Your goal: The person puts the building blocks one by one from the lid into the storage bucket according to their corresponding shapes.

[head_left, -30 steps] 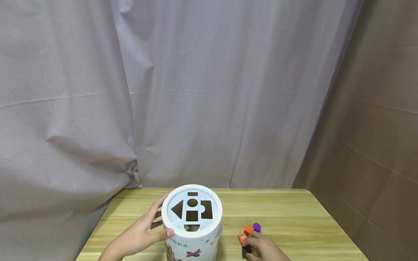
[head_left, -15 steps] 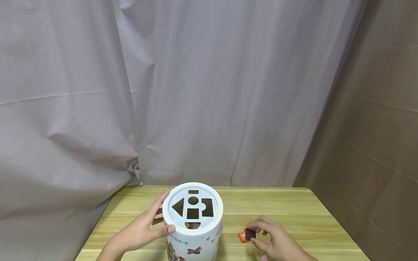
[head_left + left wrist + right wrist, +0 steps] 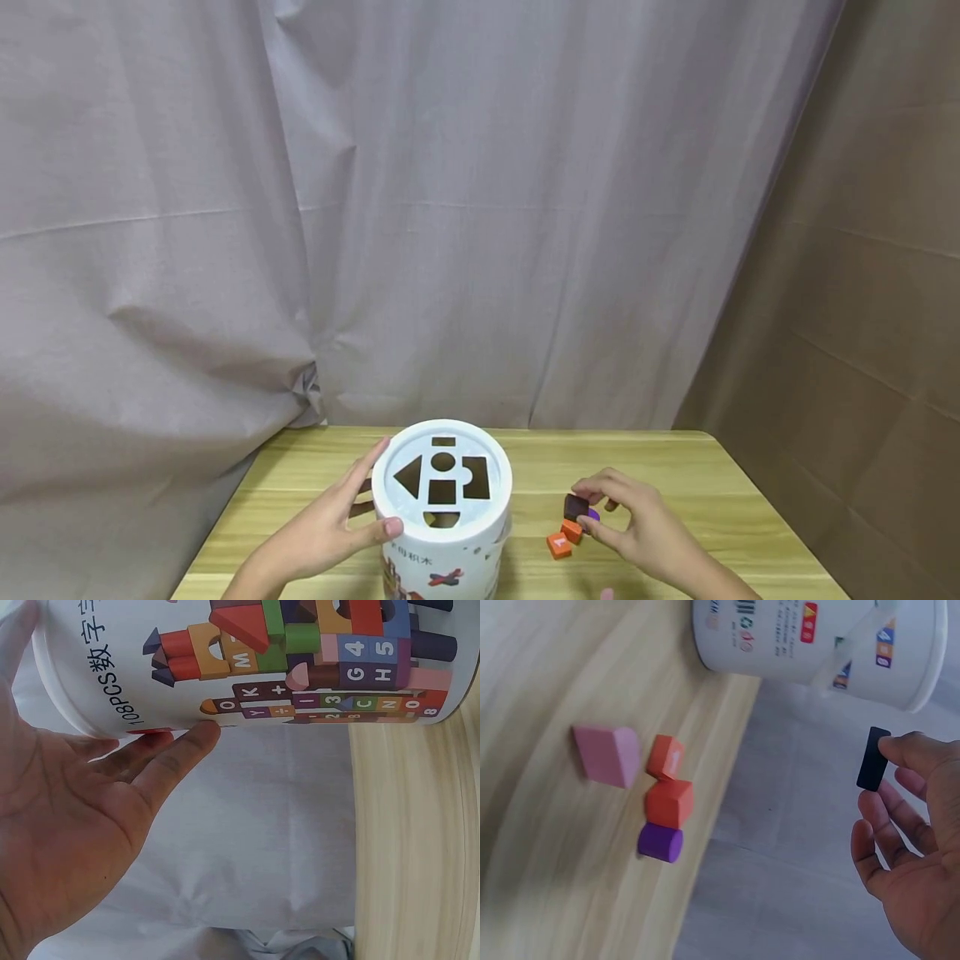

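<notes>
dark block (image 3: 576, 507) is hanging lower right of the head frame, to the right of the bucket (image 3: 468, 567), and the right hand (image 3: 637, 529) is pinching it between thumb and fingertips, nothing more! here's the danger: only the tips are bearing on those small faces, so a slackening thumb could be letting it twist or drop. just below it in the frame, the numbered orange block (image 3: 558, 546) and the second orange block (image 3: 572, 531) are lying close together, the purple cylinder (image 3: 593, 515) peeking out beside the fingers; a low sweep could be scattering the lot. the pink block (image 3: 604, 757) is sitting at left in the right wrist frame, well apart from that pinch.

over to lower centre-left, the left hand (image 3: 330, 521) is bracing the bucket, not clenching, fingers spreading fairly straight along its side, thumb tip resting by the lid (image 3: 405, 510). an uneven push from there could be tipping the bucket, i'd say.

and the poses: the right forearm is slanting in from the bottom right, spare fingers curling loosely under the block; the left forearm is rising from the bottom edge, left of centre.
</notes>
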Tool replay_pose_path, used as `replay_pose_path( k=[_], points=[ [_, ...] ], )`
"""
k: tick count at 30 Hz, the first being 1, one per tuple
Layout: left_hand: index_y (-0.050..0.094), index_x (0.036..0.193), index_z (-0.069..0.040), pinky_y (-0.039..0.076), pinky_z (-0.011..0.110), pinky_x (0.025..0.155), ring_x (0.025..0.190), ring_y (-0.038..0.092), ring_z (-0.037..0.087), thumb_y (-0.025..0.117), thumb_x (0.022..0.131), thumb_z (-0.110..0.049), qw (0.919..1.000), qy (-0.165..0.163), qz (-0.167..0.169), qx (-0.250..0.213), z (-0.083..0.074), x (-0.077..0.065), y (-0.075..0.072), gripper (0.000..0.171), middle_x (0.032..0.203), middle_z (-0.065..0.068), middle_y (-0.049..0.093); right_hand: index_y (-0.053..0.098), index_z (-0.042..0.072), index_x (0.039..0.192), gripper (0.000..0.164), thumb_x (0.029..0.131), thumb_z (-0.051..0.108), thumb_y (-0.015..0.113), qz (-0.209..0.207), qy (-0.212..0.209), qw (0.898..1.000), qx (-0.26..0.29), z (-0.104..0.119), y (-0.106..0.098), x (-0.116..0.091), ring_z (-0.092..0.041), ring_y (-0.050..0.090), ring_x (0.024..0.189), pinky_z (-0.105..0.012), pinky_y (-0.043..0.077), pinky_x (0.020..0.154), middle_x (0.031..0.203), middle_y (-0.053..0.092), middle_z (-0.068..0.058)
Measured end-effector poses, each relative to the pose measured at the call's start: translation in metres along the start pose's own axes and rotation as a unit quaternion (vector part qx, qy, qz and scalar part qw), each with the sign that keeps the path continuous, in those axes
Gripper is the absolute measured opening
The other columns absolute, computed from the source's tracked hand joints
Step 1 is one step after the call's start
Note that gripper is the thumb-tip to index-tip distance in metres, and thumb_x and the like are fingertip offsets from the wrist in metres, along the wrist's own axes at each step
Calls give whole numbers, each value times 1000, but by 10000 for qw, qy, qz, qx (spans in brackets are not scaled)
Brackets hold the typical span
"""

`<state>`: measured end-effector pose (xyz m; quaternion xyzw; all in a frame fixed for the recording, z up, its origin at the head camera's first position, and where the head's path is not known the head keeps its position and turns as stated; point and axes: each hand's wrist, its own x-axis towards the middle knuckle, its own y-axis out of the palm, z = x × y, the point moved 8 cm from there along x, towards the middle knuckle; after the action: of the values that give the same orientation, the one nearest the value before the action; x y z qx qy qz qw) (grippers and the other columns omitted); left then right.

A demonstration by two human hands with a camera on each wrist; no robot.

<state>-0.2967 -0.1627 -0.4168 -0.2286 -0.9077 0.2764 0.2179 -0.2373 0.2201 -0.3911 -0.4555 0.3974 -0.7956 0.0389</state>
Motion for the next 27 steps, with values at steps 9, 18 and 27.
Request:
replay_pose_path(
  k=[9,18,27],
  points=[
    [12,179,-33,59,45,116,145,62,40,85,100,-36,10000,43,-65,47,-2,-2,-2,108,179,16,35,78,13,120,49,78,-4,97,-52,-1,10000,48,5,-10,18,-12,74,89,-11,56,80,107,81,2],
    [12,179,-33,60,45,115,145,62,42,86,99,-35,10000,8,16,-90,-3,-4,-1,108,179,18,34,79,18,121,47,81,1,97,-27,267,9996,-77,13,-9,33,-10,76,93,-17,61,84,111,81,6],
    [10,179,-34,49,71,120,150,57,44,85,99,-40,10000,-57,28,-16,-2,1,-1,110,181,19,30,80,15,120,44,82,0,95,39,108,9999,109,25,-8,57,-12,75,93,-14,58,87,112,83,4]
  ],
)
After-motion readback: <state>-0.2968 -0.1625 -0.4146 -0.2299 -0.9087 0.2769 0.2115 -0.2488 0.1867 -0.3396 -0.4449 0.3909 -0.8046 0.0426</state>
